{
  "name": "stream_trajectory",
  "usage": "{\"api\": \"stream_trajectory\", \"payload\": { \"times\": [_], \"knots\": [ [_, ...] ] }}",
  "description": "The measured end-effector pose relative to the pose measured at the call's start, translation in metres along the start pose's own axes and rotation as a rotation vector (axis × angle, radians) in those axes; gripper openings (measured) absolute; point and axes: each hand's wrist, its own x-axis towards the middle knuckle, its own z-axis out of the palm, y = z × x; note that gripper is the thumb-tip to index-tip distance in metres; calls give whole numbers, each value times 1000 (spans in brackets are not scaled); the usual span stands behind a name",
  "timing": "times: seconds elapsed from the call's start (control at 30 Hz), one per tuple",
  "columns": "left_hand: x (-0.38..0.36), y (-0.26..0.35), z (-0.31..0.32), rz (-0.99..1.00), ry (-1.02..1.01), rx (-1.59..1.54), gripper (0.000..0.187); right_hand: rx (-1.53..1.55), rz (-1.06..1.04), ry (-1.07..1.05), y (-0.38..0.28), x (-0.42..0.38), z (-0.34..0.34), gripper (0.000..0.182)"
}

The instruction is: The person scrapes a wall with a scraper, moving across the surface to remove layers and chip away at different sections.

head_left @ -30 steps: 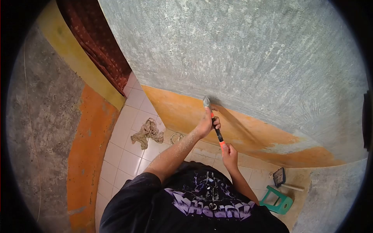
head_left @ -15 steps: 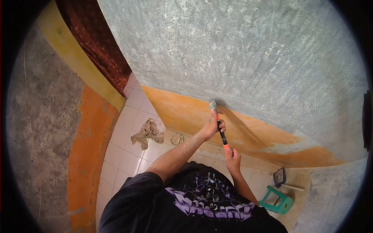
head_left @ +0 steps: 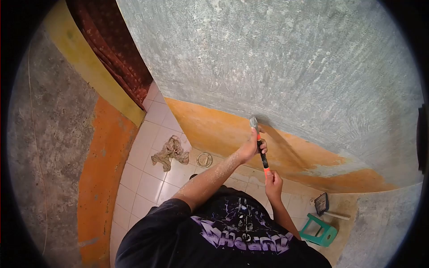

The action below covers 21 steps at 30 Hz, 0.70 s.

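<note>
Both my hands hold a scraper (head_left: 262,156) with an orange and black handle. My left hand (head_left: 251,148) grips the handle just below the metal blade (head_left: 254,122). My right hand (head_left: 273,184) is closed around the handle's lower end. The blade presses against the wall where the grey-green scraped surface (head_left: 277,67) meets the orange painted band (head_left: 214,129). My left forearm is speckled with pale dust. My black printed shirt fills the bottom of the view.
On the white tiled floor (head_left: 147,178) lie a crumpled rag (head_left: 170,152) and a round floor drain (head_left: 204,159). A green plastic stool (head_left: 318,232) and a dark brush (head_left: 321,203) sit at the lower right. A red curtain (head_left: 116,53) hangs at the upper left.
Both hands and the scraper have shifted to the right along the edge of the orange band, the blade staying against the wall.
</note>
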Motion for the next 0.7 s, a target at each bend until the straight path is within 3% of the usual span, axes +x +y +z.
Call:
{"api": "stream_trajectory", "payload": {
  "times": [0.2, 0.4, 0.53, 0.7],
  "knots": [
    [-4, 1, -5, 43, 43, -63, 67, -237, -125, 13, -17, 7, 1, 29],
    [3, -10, -1, 5, 67, -44, 66, 36, 52, -52, -17, 7, -9, 30],
    [0, 1, -12, 68, 75, 11, 65, 23, -2, -64, 5, 18, -1, 32],
    [3, 2, -8, -30, 3, 3, 65, 142, 44, -78, 3, 13, -2, 33]
  ]
}}
